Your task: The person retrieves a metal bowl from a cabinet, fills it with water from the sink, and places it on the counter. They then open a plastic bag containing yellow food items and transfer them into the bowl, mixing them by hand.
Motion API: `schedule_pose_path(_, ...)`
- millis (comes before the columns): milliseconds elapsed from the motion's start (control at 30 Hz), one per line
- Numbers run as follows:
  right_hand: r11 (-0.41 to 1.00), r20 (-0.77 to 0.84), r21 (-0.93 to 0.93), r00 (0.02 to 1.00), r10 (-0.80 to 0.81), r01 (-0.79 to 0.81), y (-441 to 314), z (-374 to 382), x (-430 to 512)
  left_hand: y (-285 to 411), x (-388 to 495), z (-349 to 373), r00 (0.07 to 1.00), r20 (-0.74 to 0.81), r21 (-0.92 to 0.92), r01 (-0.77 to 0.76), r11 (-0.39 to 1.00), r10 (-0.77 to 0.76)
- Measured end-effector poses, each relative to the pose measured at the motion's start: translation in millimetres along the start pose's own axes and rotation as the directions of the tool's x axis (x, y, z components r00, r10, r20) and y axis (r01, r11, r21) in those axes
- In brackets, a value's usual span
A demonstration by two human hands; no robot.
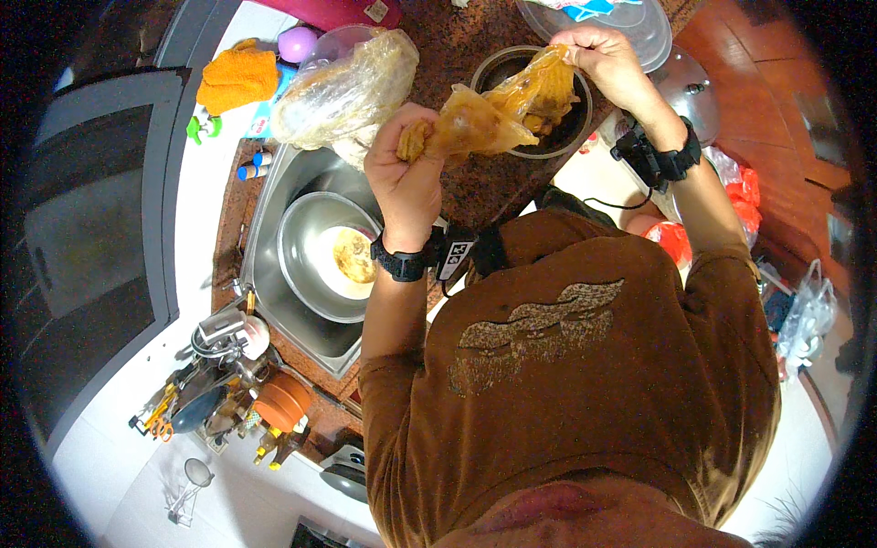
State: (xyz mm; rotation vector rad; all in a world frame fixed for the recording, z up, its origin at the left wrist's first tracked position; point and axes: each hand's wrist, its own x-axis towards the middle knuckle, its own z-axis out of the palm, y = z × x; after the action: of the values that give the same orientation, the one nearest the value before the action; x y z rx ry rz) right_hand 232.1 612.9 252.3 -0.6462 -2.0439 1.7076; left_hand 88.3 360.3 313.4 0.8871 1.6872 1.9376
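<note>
A thin plastic bag (479, 123), stained yellow-brown, is stretched between my hands. My left hand (405, 164) is closed around one bunched end of it. At the other end, my right hand (595, 56) pinches the bag's edge between thumb and fingers. Brown, lumpy food (548, 113) shows in or under the bag near the right hand; which one I cannot tell. Below the bag stands a round, dark-inside container (582, 130) with a pale rim, partly covered by the bag. Left of my left hand lies a bulky, crumpled clear plastic bag (356, 82), its contents unclear.
At left, a steel sink (264, 274) holds a metal basin (301, 288) with a brownish stain or residue. An orange cloth (236, 77) and a purple ball-like object (297, 44) lie beyond. A clear plastic lid or tray (651, 41) and a glass lid (688, 89) are at right.
</note>
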Motion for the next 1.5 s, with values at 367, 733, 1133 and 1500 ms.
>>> schedule_pose_path(367, 0.994, 0.012, -0.055, 0.996, -0.091, 0.091, -34, 7, -5, 1, 10, 3, 0.998, 0.045, -0.103, 0.044, 0.994, -0.04)
schedule_pose_path(733, 0.993, 0.034, -0.094, 0.997, -0.068, 0.071, -39, 22, -8, 6, 15, 7, 0.994, 0.061, -0.151, 0.104, 0.983, -0.096)
schedule_pose_path(1133, 0.99, 0.193, 0.054, 0.971, -0.142, 0.134, -55, 40, -9, -25, 30, 31, 0.951, 0.271, 0.004, 0.152, 0.988, -0.147)
schedule_pose_path(1500, 0.98, 0.249, 0.147, 0.954, -0.17, 0.136, -31, 13, -14, -47, 31, 29, 0.951, 0.3, 0.301, -0.021, 0.953, -0.074)
